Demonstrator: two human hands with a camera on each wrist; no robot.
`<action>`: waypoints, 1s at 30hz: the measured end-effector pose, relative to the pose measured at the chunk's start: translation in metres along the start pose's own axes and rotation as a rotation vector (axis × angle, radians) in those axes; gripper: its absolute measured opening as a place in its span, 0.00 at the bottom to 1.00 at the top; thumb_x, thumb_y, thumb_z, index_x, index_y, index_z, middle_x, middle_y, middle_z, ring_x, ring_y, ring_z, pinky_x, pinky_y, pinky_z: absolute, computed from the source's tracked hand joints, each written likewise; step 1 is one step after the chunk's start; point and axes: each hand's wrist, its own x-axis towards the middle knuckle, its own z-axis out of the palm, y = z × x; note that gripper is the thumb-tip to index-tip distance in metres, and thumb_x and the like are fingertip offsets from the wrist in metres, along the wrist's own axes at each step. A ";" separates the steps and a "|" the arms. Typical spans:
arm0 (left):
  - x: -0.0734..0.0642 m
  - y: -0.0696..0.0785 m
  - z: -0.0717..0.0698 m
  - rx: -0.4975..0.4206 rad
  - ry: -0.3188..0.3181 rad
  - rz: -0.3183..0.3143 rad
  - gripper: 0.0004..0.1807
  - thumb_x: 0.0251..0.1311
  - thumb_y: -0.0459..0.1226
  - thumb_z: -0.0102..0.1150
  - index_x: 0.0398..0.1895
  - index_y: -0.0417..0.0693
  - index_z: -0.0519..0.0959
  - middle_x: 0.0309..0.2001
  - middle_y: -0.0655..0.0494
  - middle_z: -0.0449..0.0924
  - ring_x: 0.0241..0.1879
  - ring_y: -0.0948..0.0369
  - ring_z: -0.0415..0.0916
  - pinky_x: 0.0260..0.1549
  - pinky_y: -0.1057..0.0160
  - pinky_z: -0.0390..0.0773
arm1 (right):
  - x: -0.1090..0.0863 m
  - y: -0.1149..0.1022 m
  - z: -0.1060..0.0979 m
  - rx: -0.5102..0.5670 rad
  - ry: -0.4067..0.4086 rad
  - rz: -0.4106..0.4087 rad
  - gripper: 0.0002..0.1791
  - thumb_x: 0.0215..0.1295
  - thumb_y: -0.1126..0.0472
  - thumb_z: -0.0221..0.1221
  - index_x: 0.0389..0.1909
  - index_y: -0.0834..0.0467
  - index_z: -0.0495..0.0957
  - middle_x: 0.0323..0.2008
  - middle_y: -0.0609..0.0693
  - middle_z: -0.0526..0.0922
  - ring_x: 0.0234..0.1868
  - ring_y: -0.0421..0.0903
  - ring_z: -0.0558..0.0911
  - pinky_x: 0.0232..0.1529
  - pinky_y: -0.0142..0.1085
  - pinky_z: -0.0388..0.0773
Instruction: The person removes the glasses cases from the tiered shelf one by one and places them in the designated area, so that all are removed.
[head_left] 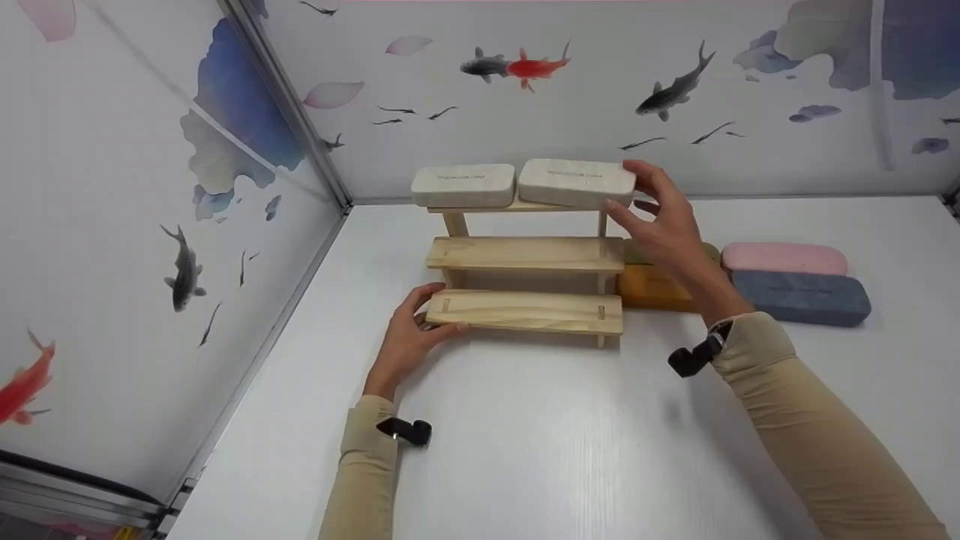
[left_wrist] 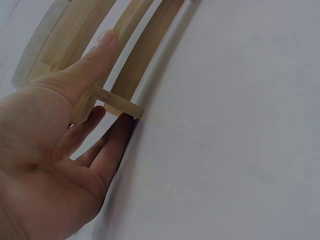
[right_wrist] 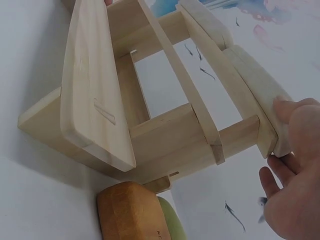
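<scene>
A three-tier wooden rack [head_left: 525,253] stands on the white table. Two off-white oblong cases lie side by side on its top shelf: the left case [head_left: 463,185] and the right case [head_left: 574,182]. My right hand [head_left: 664,221] grips the right case by its outer end, thumb at the front and fingers behind. In the right wrist view that case [right_wrist: 260,92] rests along the top board. My left hand [head_left: 409,337] holds the left end of the lowest shelf [head_left: 525,311], its thumb over the front edge. Both lower shelves are bare.
Right of the rack lie an orange case [head_left: 652,289], an olive-green case [head_left: 637,253] partly behind my right hand, a pink case [head_left: 786,259] and a blue-grey case [head_left: 802,296]. Panels printed with fish stand behind and to the left, including the back panel [head_left: 585,127].
</scene>
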 end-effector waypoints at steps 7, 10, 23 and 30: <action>0.001 0.002 0.000 -0.004 -0.003 0.006 0.47 0.55 0.49 0.85 0.77 0.62 0.71 0.80 0.55 0.67 0.74 0.50 0.76 0.73 0.50 0.76 | -0.004 0.000 -0.007 -0.010 -0.002 0.035 0.44 0.74 0.52 0.70 0.85 0.52 0.61 0.75 0.55 0.73 0.77 0.51 0.71 0.79 0.53 0.67; 0.001 0.003 0.000 -0.005 -0.006 0.005 0.47 0.56 0.49 0.85 0.77 0.62 0.71 0.80 0.56 0.67 0.74 0.50 0.76 0.73 0.49 0.76 | -0.007 -0.003 -0.010 -0.010 -0.011 0.059 0.46 0.73 0.51 0.71 0.85 0.54 0.60 0.75 0.56 0.73 0.76 0.51 0.72 0.79 0.50 0.68; -0.001 0.000 -0.001 -0.029 -0.008 0.010 0.46 0.57 0.46 0.85 0.78 0.60 0.70 0.80 0.54 0.67 0.75 0.48 0.75 0.73 0.48 0.76 | -0.026 -0.002 -0.020 0.163 -0.038 0.083 0.40 0.74 0.56 0.70 0.82 0.54 0.64 0.76 0.53 0.72 0.79 0.49 0.71 0.76 0.31 0.71; -0.002 0.000 -0.001 -0.028 -0.011 0.014 0.46 0.55 0.48 0.85 0.77 0.60 0.71 0.80 0.55 0.67 0.72 0.50 0.77 0.72 0.48 0.76 | -0.039 0.002 -0.027 0.163 -0.006 0.068 0.40 0.73 0.57 0.71 0.81 0.52 0.65 0.75 0.52 0.72 0.77 0.47 0.73 0.76 0.30 0.72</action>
